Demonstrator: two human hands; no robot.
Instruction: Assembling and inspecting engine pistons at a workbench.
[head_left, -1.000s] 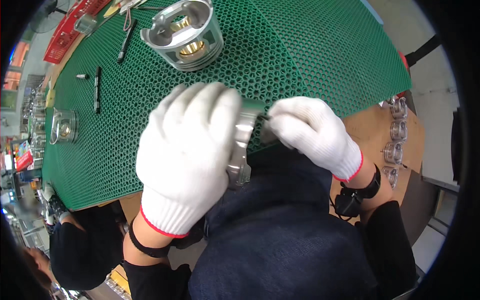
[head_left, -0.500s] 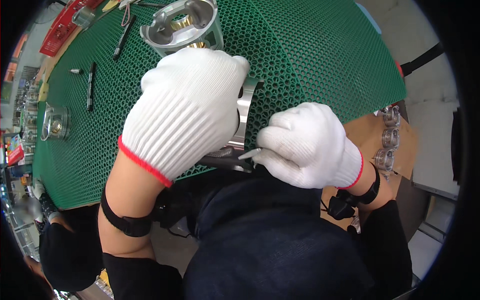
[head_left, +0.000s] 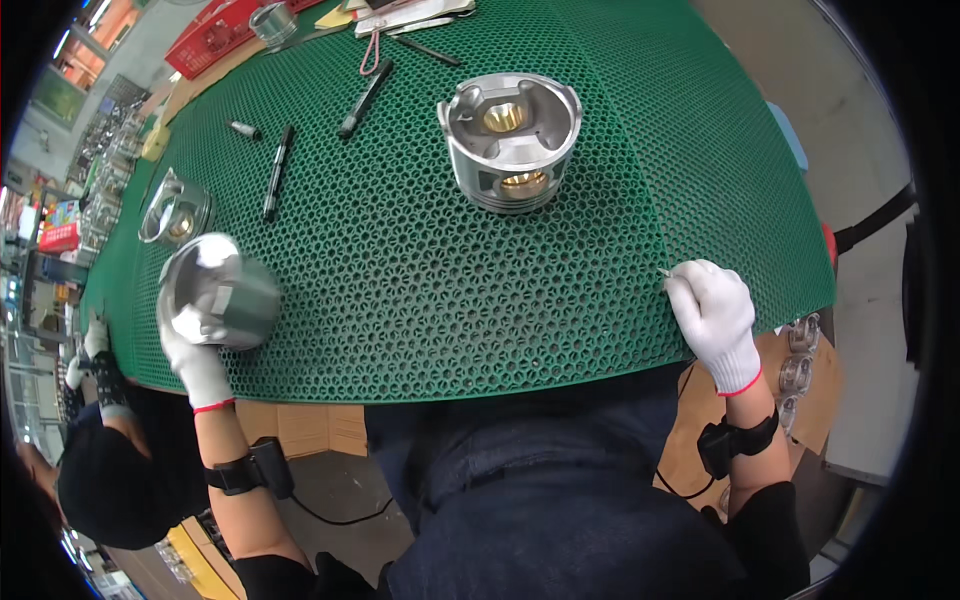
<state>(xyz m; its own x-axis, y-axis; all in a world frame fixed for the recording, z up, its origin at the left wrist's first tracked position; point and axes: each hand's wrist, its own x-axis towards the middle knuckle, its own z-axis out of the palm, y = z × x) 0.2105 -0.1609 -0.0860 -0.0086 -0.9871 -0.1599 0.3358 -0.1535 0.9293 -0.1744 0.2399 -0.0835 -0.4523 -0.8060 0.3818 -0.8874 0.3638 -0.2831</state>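
Observation:
At the mat's left front, my left hand [head_left: 190, 355], in a white knit glove, grips a metal piston [head_left: 250, 305] by its side; both are slightly blurred. My gloved right hand [head_left: 715, 315] is closed near the right front edge around a thin pointed tool [head_left: 664, 272]. Only the tool's pale tip shows. Another piston [head_left: 515, 175] stands on the green mat [head_left: 420, 290] beyond the middle, its hollow side up and brass-coloured bushings visible. A third piston [head_left: 178, 210] sits just beyond my left hand.
Two black markers [head_left: 278, 172] and a small metal piece [head_left: 243, 129] lie on the mat. Farther back are a red crate [head_left: 210, 40] and papers [head_left: 415, 12]. More pistons [head_left: 795, 375] rest on cardboard at the right. A co-worker [head_left: 115, 470] is at the left.
My left hand has carried its piston from the middle to the far left. My right hand has moved right with the pointed tool, away from that piston. The view has shifted too.

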